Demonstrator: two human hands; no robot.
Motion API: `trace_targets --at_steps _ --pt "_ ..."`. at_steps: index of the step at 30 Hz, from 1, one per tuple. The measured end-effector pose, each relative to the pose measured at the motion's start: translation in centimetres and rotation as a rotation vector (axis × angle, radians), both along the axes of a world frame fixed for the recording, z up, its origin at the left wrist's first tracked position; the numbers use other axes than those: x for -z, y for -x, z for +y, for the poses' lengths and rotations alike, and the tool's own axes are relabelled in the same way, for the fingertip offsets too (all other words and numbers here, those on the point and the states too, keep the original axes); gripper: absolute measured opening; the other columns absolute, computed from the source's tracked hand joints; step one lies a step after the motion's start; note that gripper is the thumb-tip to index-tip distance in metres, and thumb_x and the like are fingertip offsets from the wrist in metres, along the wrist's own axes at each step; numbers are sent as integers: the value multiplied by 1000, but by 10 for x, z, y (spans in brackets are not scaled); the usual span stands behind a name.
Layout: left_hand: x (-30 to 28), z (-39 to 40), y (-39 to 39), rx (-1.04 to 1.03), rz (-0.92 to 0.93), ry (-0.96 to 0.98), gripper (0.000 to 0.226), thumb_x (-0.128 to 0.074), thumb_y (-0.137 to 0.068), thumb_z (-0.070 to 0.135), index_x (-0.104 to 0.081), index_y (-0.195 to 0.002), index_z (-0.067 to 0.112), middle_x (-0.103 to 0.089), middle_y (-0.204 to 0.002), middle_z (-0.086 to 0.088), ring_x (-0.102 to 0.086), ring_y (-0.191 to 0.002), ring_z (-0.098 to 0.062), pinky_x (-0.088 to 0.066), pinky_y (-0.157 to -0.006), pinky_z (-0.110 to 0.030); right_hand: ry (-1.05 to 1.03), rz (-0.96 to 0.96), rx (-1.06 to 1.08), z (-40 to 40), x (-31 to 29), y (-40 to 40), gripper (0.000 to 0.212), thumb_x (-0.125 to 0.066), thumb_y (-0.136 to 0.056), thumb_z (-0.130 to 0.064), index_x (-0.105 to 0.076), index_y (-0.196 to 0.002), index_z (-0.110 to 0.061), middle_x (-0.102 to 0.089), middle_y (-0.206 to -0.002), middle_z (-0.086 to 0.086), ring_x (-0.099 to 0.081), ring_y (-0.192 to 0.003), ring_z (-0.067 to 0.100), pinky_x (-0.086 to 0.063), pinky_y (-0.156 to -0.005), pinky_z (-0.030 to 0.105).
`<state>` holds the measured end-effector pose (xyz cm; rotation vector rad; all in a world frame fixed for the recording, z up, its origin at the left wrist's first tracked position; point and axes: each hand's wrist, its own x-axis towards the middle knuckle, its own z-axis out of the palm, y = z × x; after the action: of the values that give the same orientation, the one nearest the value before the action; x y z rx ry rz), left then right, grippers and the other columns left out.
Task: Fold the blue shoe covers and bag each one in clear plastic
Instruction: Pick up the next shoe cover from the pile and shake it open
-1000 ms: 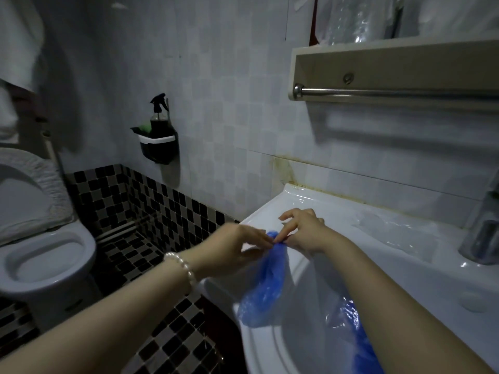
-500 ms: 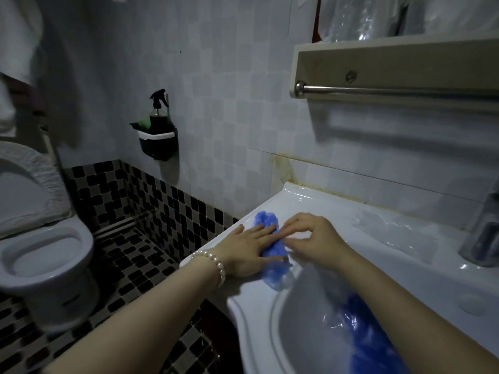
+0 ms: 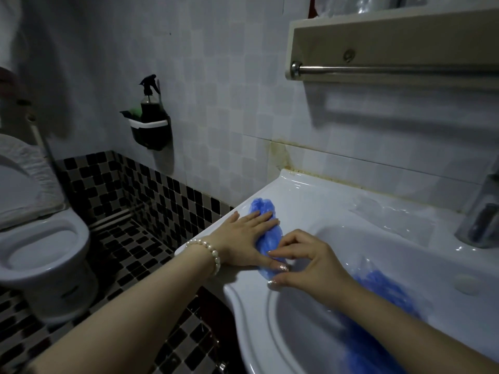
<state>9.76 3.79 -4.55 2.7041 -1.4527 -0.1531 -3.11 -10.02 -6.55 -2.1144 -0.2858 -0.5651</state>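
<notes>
A crumpled blue plastic shoe cover (image 3: 266, 233) lies on the left rim of the white ceramic sink (image 3: 302, 201), at nine o'clock of the basin. The left hand (image 3: 243, 240) presses it flat, grip wide. The right hand (image 3: 305, 259) pinches its near end, grip narrow. More blue covers (image 3: 378, 306) fill the basin at five o'clock.

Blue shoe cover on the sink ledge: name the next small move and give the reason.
Probably fold it over once. The left hand presses flat on the blue shoe cover, which lies stretched along the sink ledge, and the right hand has fingertips at its near end, placed to lift that end over.
</notes>
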Motion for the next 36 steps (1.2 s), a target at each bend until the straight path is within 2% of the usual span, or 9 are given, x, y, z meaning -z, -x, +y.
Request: trace_targets --at_steps 6,9,12,16,21,25,31,33,36 --pt "-1 -4 -1 -34 46 7 108 -45 -62 82 -4 -150 37 5 -158 14 6 -145 -7 5 -117 -43 94 -103 65 3 5 3 52 -79 -58 -40 -64 -107 -31 -62 -91 -10 -58 -79 7 -46 -74 15" --pt "0 -4 -2 -43 53 -9 112 -36 -55 86 -4 -150 36 5 -158 15 6 -145 -7 5 -118 -44 65 -100 140 8 8 3 44 -74 -64 -42 -65 -105 -30 -61 -89 -10 -58 -79 7 -44 -74 14" --pt "-7 -3 -2 -39 124 17 105 -41 -59 77 -9 -150 35 2 -158 14 6 -145 -5 5 -117 -43 -10 -104 151 13 10 4 24 -77 -68 -27 -73 -91 -30 -65 -83 -16 -60 -76 2 -43 -74 11" --pt "-22 1 -3 -63 425 77 103 -48 -55 69 -19 -148 36 -4 -157 17 8 -143 -1 10 -116 -41 -305 20 125 17 7 7 45 -71 -74 11 -68 -95 -28 -66 -67 -11 -56 -63 -2 -45 -69 8" --pt "-24 3 -3 -21 407 29 94 -50 -61 51 -19 -148 35 -2 -158 15 10 -144 -4 12 -116 -41 -386 108 158 20 0 2 34 -62 -80 13 -68 -82 -20 -60 -58 -4 -52 -56 7 -46 -59 15" --pt "-32 7 -3 -21 614 102 92 -55 -62 44 -26 -148 31 -6 -157 15 10 -143 -2 13 -114 -37 -245 275 213 15 -9 -9 31 -56 -81 7 -64 -73 -22 -54 -46 -9 -44 -45 7 -40 -55 22" --pt "-22 8 -6 -24 382 -15 104 -62 -56 60 -15 -147 42 1 -157 19 14 -143 -3 12 -115 -36 -234 376 224 17 -21 -12 29 -67 -74 5 -64 -63 -21 -57 -47 -9 -48 -43 4 -40 -53 21" --pt "-22 7 -5 -15 351 -30 105 -66 -59 59 -14 -148 40 2 -157 19 15 -142 -1 13 -115 -36 -212 328 201 18 -21 -5 30 -69 -73 4 -67 -63 -24 -60 -58 -9 -51 -47 1 -41 -55 18" --pt "-25 5 -3 -8 345 -32 96 -74 -75 46 -13 -149 37 1 -157 19 15 -141 -1 15 -114 -38 -41 237 125 16 -18 7 19 -80 -69 -5 -75 -82 -18 -52 -84 -6 -52 -60 1 -41 -61 13"
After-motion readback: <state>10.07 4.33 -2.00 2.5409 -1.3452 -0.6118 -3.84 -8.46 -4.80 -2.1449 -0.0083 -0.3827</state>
